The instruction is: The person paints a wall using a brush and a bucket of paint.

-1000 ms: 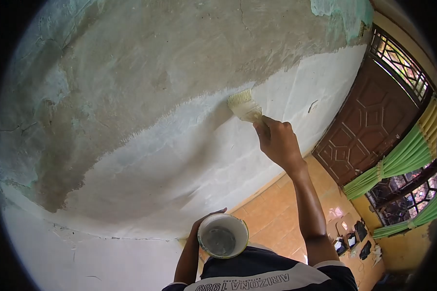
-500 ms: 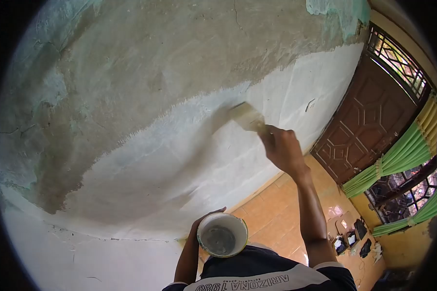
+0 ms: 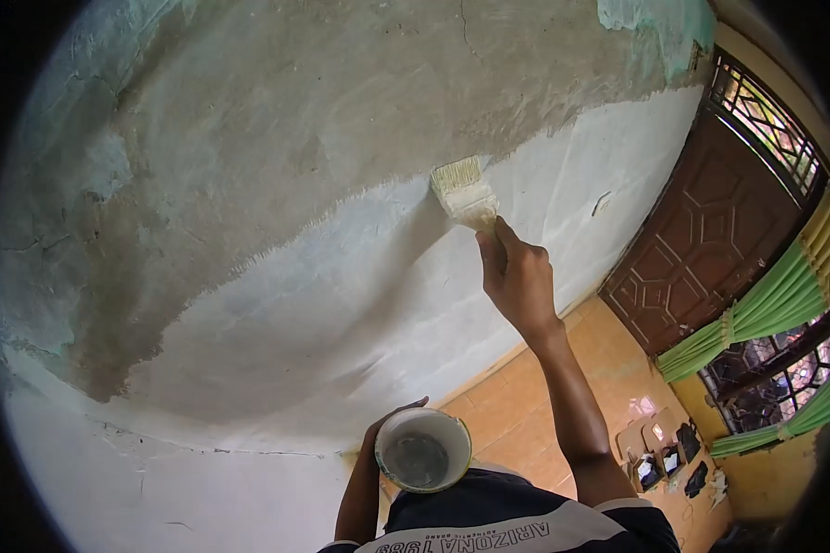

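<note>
Paintbrush (image 3: 464,193) on wall (image 3: 341,138), right hand (image 3: 516,276) raised, arm outstretched

A brown wooden door (image 3: 710,240), carved with diamond-shaped panels, is seen shut at the right. Above it a transom (image 3: 765,120) of coloured glass is set behind a metal grille. Beside the door, green curtains (image 3: 765,304) are gathered and tied back across a grilled window (image 3: 775,369), and a strip of yellow wall (image 3: 756,475) is shown beneath it. The floor (image 3: 526,405) is laid with glossy orange tiles. Near the window, several small dark things (image 3: 673,452) are scattered on the tiles (too small to be made out).
</note>
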Motion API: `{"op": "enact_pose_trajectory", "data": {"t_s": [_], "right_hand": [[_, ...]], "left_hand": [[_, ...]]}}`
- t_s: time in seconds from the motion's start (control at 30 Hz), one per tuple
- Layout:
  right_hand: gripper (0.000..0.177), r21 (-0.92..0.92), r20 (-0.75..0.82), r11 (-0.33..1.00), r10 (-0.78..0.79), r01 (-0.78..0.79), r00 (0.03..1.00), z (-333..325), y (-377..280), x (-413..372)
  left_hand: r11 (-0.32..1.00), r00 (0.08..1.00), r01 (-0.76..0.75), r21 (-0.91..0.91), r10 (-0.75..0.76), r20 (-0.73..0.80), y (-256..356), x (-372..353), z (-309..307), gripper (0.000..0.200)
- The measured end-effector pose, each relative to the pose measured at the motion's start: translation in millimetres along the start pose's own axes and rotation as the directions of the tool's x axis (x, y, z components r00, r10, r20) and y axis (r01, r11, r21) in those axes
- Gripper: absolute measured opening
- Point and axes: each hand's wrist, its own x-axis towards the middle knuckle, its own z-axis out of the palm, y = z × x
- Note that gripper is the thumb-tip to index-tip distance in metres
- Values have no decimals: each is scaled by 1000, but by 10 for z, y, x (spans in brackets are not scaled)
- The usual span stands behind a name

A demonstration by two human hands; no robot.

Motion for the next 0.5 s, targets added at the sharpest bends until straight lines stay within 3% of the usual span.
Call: {"op": "enact_pose_trajectory", "data": {"t_s": [0.1,0.23,0.3,0.5], "right_hand": [[33,-3,19,1000,5,-5,1000,15,55,-11],[34,-38,57,999,28,-26,998,43,80,-71],[34,-44,74,998,47,-44,996,10,47,-56],[19,-92,220,991,112,-94,969,-245,-168,207]], "left_hand": [[998,996,-47,-34,44,-82,-56,22,-27,53],[997,1000,-6,-71,4,-26,-8,67,-25,51],[992,995,-31,-123,18,-98,42,12,64,49],[991,997,71,-110,-75,-29,110,81,10,46]]}}
